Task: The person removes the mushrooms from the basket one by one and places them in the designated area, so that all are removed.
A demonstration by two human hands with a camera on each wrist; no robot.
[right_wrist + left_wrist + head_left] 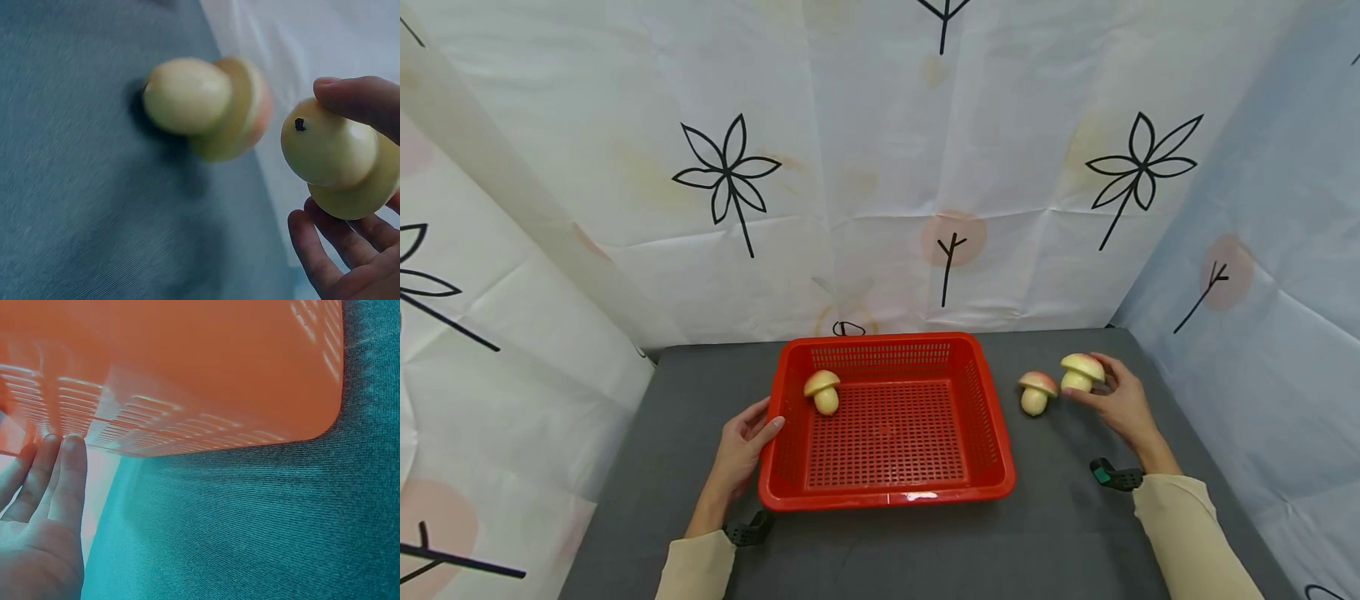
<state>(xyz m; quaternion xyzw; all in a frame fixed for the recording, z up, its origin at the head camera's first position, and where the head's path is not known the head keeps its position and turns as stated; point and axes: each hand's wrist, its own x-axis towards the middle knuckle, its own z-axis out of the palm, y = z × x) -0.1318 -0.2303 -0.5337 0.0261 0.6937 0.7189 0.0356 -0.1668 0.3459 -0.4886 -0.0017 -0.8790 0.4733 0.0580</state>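
Observation:
A red plastic basket with slotted walls stands in the middle of the table, and a toy mushroom with a yellowish cap lies inside near its left wall. My left hand grips the basket's left rim, thumb over the edge; in the left wrist view the fingers touch the outer slotted wall. Right of the basket, my right hand holds a second toy mushroom between thumb and fingers, its dark-spotted stem end showing in the right wrist view. A third mushroom with a reddish cap lies beside it on the table.
The grey table is bounded by white printed cloth at the back and on both sides. Each wrist carries a dark strap-on device.

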